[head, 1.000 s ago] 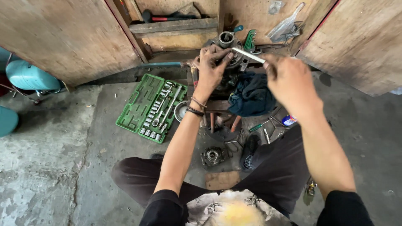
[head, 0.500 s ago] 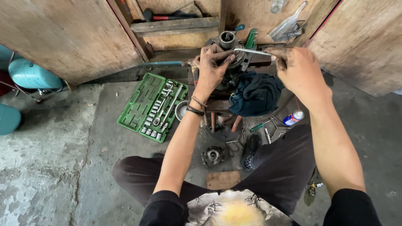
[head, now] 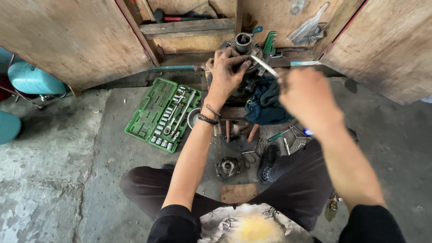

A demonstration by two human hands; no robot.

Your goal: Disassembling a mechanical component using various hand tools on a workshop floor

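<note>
the only package-like thing clearly seen is the green socket set case [head: 164, 114], a flat moulded plastic case lying open on the concrete floor. left of the dark blue rag [head: 266, 102], its two hinged halves are spread side by side: the half nearer the rag holds rows of chrome sockets and a ratchet, the farther half shows bare green moulded recesses. no labels, signs or screens can be made out around the rag.
</note>
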